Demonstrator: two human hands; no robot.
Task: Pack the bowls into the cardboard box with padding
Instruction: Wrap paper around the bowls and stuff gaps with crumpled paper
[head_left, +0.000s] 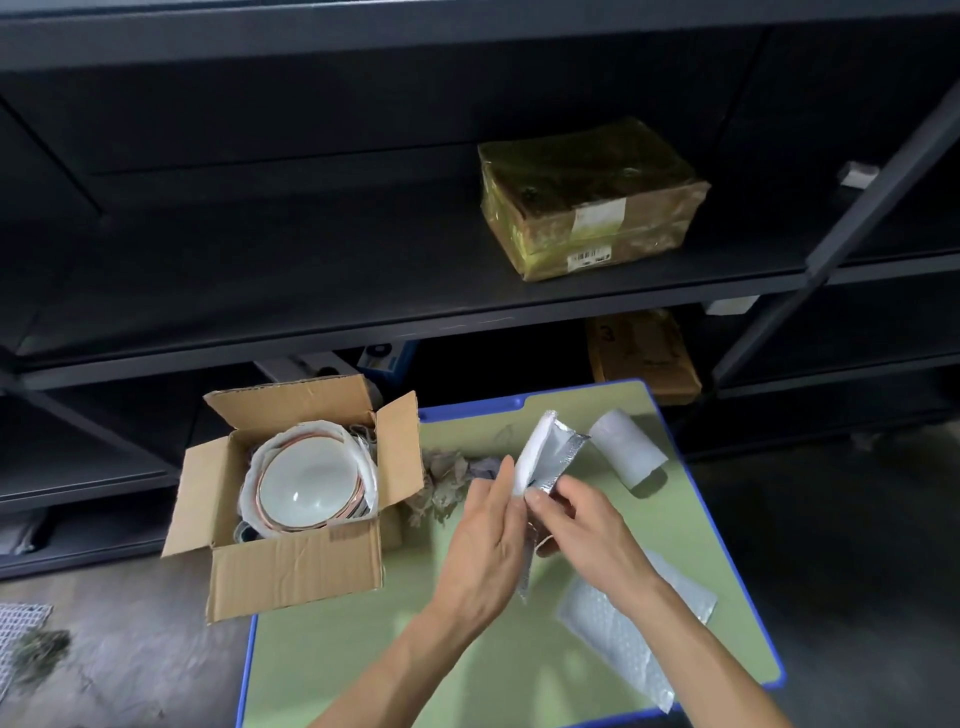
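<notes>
An open cardboard box (291, 571) stands at the left edge of a green board. Inside it a white bowl (306, 480) with a copper rim sits face up, nested on other bowls and ringed by white foam padding (366, 457). To the right of the box, both hands hold a folded sheet of white foam with silver foil backing (545, 452) upright over the board. My left hand (485, 535) presses along its left side with fairly straight fingers. My right hand (582, 525) pinches its lower edge between thumb and fingers.
The green board with a blue rim (363, 665) lies on the floor. On it are a roll of white foam (626, 449), a bubble-wrap sheet (623, 629) and crumpled paper scraps (447, 478). A dark metal shelf (363, 291) behind carries a taped parcel (587, 197).
</notes>
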